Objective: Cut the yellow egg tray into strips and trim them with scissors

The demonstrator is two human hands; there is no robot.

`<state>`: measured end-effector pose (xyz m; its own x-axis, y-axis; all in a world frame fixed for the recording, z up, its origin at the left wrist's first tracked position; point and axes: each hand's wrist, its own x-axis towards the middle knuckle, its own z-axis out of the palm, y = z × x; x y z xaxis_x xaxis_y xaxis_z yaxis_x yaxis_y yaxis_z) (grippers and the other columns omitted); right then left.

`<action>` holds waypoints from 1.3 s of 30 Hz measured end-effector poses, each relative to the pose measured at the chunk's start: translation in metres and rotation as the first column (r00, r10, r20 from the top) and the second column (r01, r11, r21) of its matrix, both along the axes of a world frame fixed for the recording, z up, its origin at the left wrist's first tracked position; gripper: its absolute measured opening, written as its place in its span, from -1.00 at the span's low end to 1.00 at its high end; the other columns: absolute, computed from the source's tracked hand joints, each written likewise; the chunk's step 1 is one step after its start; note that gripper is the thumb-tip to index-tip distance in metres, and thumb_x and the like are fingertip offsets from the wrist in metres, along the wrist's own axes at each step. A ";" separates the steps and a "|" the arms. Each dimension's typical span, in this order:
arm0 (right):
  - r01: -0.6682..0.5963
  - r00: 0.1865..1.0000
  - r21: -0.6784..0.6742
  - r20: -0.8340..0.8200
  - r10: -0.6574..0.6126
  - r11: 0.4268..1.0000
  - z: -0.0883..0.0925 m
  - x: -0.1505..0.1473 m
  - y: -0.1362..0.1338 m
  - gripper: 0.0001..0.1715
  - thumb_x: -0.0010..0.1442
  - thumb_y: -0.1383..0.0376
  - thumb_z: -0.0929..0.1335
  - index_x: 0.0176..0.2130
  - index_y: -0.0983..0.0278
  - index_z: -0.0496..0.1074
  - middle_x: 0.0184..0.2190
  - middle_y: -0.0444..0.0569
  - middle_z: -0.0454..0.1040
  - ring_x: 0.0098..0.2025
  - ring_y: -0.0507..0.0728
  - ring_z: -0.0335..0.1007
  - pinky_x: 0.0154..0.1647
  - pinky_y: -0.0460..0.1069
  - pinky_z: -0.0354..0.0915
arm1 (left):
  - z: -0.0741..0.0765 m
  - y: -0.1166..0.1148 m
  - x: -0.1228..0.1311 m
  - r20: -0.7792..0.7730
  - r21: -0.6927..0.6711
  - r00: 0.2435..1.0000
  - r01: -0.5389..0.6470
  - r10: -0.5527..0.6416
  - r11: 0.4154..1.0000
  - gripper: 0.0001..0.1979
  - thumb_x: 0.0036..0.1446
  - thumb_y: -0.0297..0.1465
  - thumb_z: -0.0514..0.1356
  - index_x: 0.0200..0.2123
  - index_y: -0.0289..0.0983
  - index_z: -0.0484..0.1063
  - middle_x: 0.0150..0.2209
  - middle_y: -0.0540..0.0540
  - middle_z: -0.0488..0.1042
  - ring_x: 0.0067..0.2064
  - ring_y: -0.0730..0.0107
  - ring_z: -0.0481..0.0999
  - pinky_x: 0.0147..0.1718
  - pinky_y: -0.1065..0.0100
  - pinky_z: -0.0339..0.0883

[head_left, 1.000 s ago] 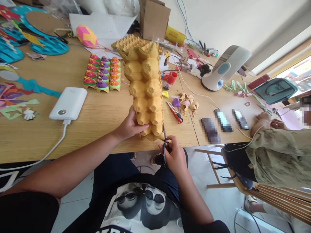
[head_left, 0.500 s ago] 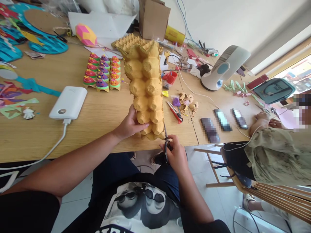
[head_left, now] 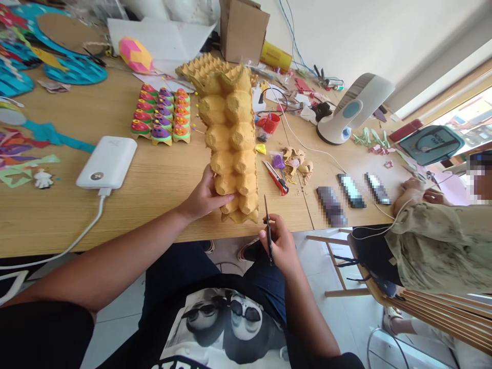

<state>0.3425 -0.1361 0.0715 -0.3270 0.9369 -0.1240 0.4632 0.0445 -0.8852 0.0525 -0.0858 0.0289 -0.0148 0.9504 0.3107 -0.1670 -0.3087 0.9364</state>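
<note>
A yellow egg carton (head_left: pixel 233 138), its cups bulging toward me in two columns, is held upright by my left hand (head_left: pixel 205 199). That hand grips the lower left edge, thumb across the front and the other fingers hidden behind. Black-handled scissors (head_left: pixel 268 233) are in my right hand (head_left: pixel 282 245), blades pointing up, just right of the carton's lower edge and apart from it. On the table behind the carton stands another piece of egg tray (head_left: pixel 192 69). Just past the scissors lies a red utility knife (head_left: pixel 275 178).
Painted egg-cup rows (head_left: pixel 161 115) and a white power bank (head_left: pixel 107 163) stand left. Carton scraps (head_left: pixel 298 160), several phones (head_left: pixel 350 190) and a white fan (head_left: pixel 351 110) are to the right. A co-worker's arm (head_left: pixel 407 197) rests at the far right table edge.
The scissors have moved slightly right and down, away from the carton's right edge, and turned more edge-on. My left hand still holds the carton in nearly the same place.
</note>
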 end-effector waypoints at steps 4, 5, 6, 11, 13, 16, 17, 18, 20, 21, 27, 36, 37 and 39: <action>-0.022 0.999 -0.018 0.038 0.022 1.000 0.004 -0.002 0.002 -0.43 0.36 -0.16 0.48 0.10 0.14 0.43 -0.42 -0.28 0.36 -0.39 0.11 0.23 -0.28 -0.01 0.18 | 0.001 -0.001 0.000 0.001 -0.003 1.000 -0.012 0.012 1.000 -0.07 0.17 -0.21 0.63 0.47 -0.10 0.28 0.32 -0.25 0.60 0.34 -0.10 0.64 0.30 -0.05 0.63; -0.024 0.998 -0.023 0.049 0.025 0.999 0.005 -0.003 0.003 -0.44 0.36 -0.17 0.48 0.10 0.14 0.43 -0.43 -0.28 0.35 -0.39 0.11 0.22 -0.29 -0.01 0.17 | 0.002 -0.001 0.000 0.001 -0.006 1.000 -0.015 0.015 1.000 -0.07 0.16 -0.21 0.63 0.47 -0.10 0.28 0.31 -0.25 0.61 0.32 -0.09 0.65 0.29 -0.04 0.64; -0.027 0.998 -0.031 0.051 0.029 0.999 0.007 -0.004 0.003 -0.44 0.37 -0.17 0.47 0.10 0.13 0.43 -0.44 -0.29 0.33 -0.40 0.11 0.21 -0.30 -0.01 0.15 | 0.002 -0.001 0.000 0.002 -0.009 1.000 -0.017 0.017 1.000 -0.07 0.16 -0.21 0.64 0.46 -0.10 0.28 0.30 -0.25 0.62 0.32 -0.09 0.66 0.28 -0.03 0.65; -0.052 0.998 -0.070 0.037 0.054 0.996 0.009 -0.009 0.002 -0.46 0.40 -0.19 0.45 0.08 0.12 0.44 -0.49 -0.33 0.24 -0.43 0.10 0.15 -0.33 -0.02 0.09 | 0.002 -0.001 0.000 0.018 -0.013 1.000 -0.004 0.004 1.000 -0.10 0.15 -0.22 0.64 0.44 -0.08 0.32 0.30 -0.22 0.62 0.30 -0.10 0.66 0.27 -0.04 0.64; -0.050 0.998 -0.070 0.037 0.053 0.996 0.007 -0.009 0.001 -0.45 0.38 -0.20 0.47 0.08 0.13 0.45 -0.49 -0.34 0.23 -0.42 0.10 0.14 -0.32 -0.01 0.08 | 0.002 -0.001 0.000 0.022 -0.018 1.000 0.000 0.001 1.000 -0.11 0.14 -0.22 0.64 0.43 -0.08 0.33 0.28 -0.22 0.63 0.28 -0.10 0.67 0.26 -0.04 0.63; -0.047 0.999 -0.071 0.023 0.049 0.996 0.005 -0.010 0.003 -0.45 0.38 -0.22 0.46 0.05 0.12 0.46 -0.52 -0.35 0.18 -0.44 0.10 0.10 -0.34 -0.02 0.06 | 0.002 -0.001 -0.001 0.024 -0.029 1.000 -0.010 0.010 1.000 -0.09 0.12 -0.21 0.65 0.44 -0.10 0.34 0.24 -0.22 0.64 0.25 -0.11 0.68 0.26 -0.06 0.63; -0.046 0.999 -0.070 0.020 0.048 0.996 0.005 -0.010 0.004 -0.45 0.37 -0.22 0.46 0.04 0.12 0.46 -0.52 -0.35 0.17 -0.45 0.09 0.09 -0.34 -0.02 0.05 | 0.002 0.000 -0.001 0.022 -0.033 1.000 -0.017 0.017 0.999 -0.07 0.11 -0.21 0.65 0.45 -0.11 0.34 0.23 -0.23 0.64 0.24 -0.10 0.69 0.27 -0.07 0.63; -0.045 0.999 -0.071 0.017 0.047 0.996 0.004 -0.011 0.005 -0.45 0.37 -0.22 0.46 0.03 0.12 0.46 -0.53 -0.36 0.15 -0.45 0.09 0.08 -0.35 -0.02 0.04 | 0.001 0.000 -0.002 0.019 -0.035 1.000 -0.023 0.024 0.999 -0.06 0.10 -0.21 0.65 0.45 -0.11 0.33 0.23 -0.23 0.64 0.24 -0.10 0.69 0.27 -0.07 0.62; -0.045 0.999 -0.082 0.002 0.045 0.996 0.004 -0.012 0.007 -0.45 0.35 -0.22 0.46 0.01 0.13 0.46 -0.55 -0.37 0.13 -0.47 0.08 0.06 -0.37 -0.02 0.02 | 0.001 0.000 -0.002 0.012 -0.039 0.999 -0.031 0.032 0.999 -0.05 0.09 -0.20 0.65 0.46 -0.12 0.32 0.22 -0.22 0.64 0.24 -0.10 0.69 0.28 -0.06 0.62; -0.043 0.999 -0.090 -0.009 0.042 0.995 0.003 -0.013 0.008 -0.45 0.35 -0.22 0.46 0.00 0.13 0.46 -0.56 -0.37 0.13 -0.48 0.08 0.05 -0.38 -0.02 0.01 | 0.000 0.000 -0.002 0.010 -0.041 0.999 -0.033 0.033 0.999 -0.05 0.10 -0.20 0.65 0.45 -0.12 0.32 0.22 -0.22 0.64 0.24 -0.09 0.68 0.28 -0.06 0.62; -0.024 1.000 -0.085 -0.012 0.023 0.996 0.001 -0.016 0.011 -0.44 0.33 -0.24 0.47 -0.03 0.13 0.46 -0.58 -0.38 0.11 -0.50 0.07 0.02 -0.39 -0.03 0.00 | 0.000 -0.001 -0.003 -0.006 -0.037 0.998 -0.058 0.058 0.998 -0.11 0.11 -0.21 0.64 0.40 -0.14 0.33 0.18 -0.20 0.63 0.20 -0.04 0.69 0.19 0.01 0.66; -0.041 0.999 -0.095 -0.013 0.040 0.995 0.001 -0.016 0.012 -0.41 0.32 -0.28 0.49 -0.04 0.13 0.49 -0.58 -0.37 0.10 -0.51 0.06 0.00 -0.41 -0.03 -0.01 | -0.001 -0.001 -0.008 0.006 -0.036 0.999 -0.049 0.049 0.998 -0.18 0.11 -0.26 0.62 0.38 -0.07 0.40 0.15 -0.13 0.64 0.21 -0.07 0.67 0.22 -0.07 0.63; -0.042 0.999 -0.097 -0.017 0.041 0.994 0.000 -0.016 0.012 -0.41 0.32 -0.27 0.49 -0.04 0.13 0.50 -0.58 -0.37 0.09 -0.51 0.06 -0.01 -0.42 -0.03 -0.02 | -0.002 -0.001 -0.009 0.010 -0.036 0.999 -0.046 0.047 0.998 -0.19 0.13 -0.27 0.61 0.38 -0.05 0.41 0.15 -0.11 0.64 0.20 -0.05 0.68 0.21 -0.05 0.64; -0.044 0.999 -0.101 -0.027 0.041 0.994 -0.001 -0.016 0.012 -0.42 0.32 -0.26 0.50 -0.04 0.13 0.50 -0.58 -0.37 0.09 -0.51 0.06 -0.02 -0.42 -0.03 -0.03 | -0.002 -0.001 -0.009 0.012 -0.030 0.999 -0.046 0.047 0.998 -0.23 0.15 -0.29 0.60 0.37 -0.03 0.42 0.14 -0.06 0.64 0.18 -0.02 0.68 0.18 0.01 0.65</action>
